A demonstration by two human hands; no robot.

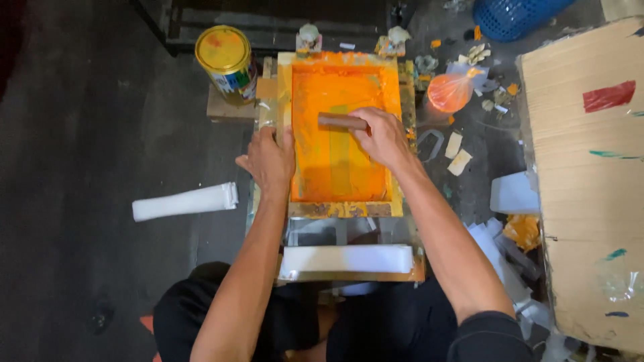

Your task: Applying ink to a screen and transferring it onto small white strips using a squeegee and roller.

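orange-inked screen frame [343,201], wooden squeegee [339,121] on it

Printing screen [339,164]: bright orange ink over the mesh, one dull greenish stripe down the middle; frame yellow, smeared orange.
Squeegee [342,121]: brown handle.
Tin can [225,59]: yellow lid with a reddish smudge, multicoloured label.
Plastic bag [449,92]: translucent, orange.
Folded sheets [184,202]: white.
Basket [513,17]: blue.
Cardboard [587,181]: tan, one red patch, teal streaks.
Floor [80,134]: dark grey.
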